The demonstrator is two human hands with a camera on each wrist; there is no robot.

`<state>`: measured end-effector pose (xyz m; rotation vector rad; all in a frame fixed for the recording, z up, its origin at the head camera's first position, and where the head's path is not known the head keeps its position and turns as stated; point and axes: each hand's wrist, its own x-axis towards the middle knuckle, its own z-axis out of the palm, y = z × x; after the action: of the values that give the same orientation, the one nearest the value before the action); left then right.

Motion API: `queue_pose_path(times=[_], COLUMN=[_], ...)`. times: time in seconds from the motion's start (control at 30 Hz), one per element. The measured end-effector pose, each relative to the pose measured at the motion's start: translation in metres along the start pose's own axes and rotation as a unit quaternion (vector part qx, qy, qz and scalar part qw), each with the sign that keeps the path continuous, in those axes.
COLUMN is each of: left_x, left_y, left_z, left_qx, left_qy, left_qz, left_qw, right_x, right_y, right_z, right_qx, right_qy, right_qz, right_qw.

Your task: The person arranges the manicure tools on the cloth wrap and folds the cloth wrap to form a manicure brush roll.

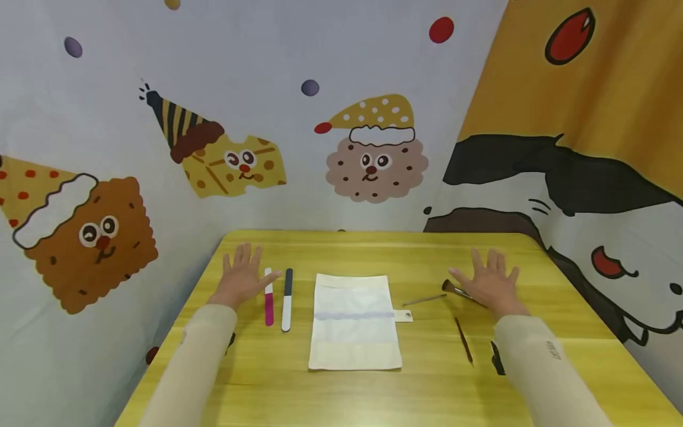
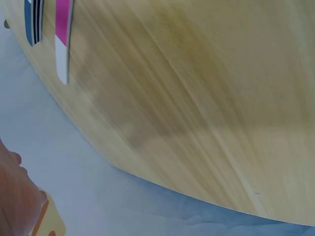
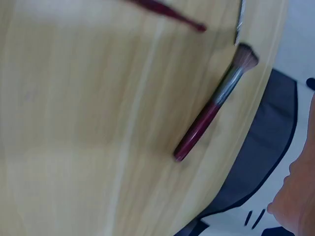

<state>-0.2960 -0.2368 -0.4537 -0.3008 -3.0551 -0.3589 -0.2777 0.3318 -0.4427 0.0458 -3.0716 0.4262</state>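
Note:
In the head view the left hand (image 1: 242,280) is spread with straight fingers, its thumb near a pink and white nail file (image 1: 269,299). A dark and white file (image 1: 287,302) lies beside that one. The right hand (image 1: 493,286), also spread and holding nothing, is over the handle end of a brush (image 1: 453,289); the right wrist view shows the whole brush (image 3: 211,108) on the table, apart from the hand (image 3: 298,191). A slim dark red tool (image 1: 463,341) and a thin metal tool (image 1: 424,299) lie nearby. Between the hands a cream cloth pouch (image 1: 354,323) lies flat.
The yellow wooden table (image 1: 352,400) has rounded far corners. A snap tab (image 1: 404,315) sticks out from the pouch's right side. Behind the table hangs a curtain (image 1: 240,53) printed with cartoon figures.

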Motion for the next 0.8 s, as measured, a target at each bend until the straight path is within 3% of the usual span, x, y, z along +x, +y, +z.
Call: queue_pose_path(times=[0.37, 0.6, 0.8], left_x=[0.009, 0.014, 0.015], left_y=[0.014, 0.029, 0.039], left_z=[0.003, 0.0, -0.002], left_qx=[-0.031, -0.067, -0.104], left_qy=[0.002, 0.008, 0.002], left_qz=[0.002, 0.015, 0.006], left_qw=[0.9995, 0.9976, 0.9945], right_x=[0.017, 0.023, 0.024], right_y=[-0.057, -0.089, -0.113], right_z=[0.006, 0.014, 0.023], right_qx=[0.039, 0.054, 0.091], right_qy=[0.009, 0.022, 0.016], right_qz=[-0.037, -0.07, -0.094], right_qw=[0.9985, 0.9958, 0.9913])
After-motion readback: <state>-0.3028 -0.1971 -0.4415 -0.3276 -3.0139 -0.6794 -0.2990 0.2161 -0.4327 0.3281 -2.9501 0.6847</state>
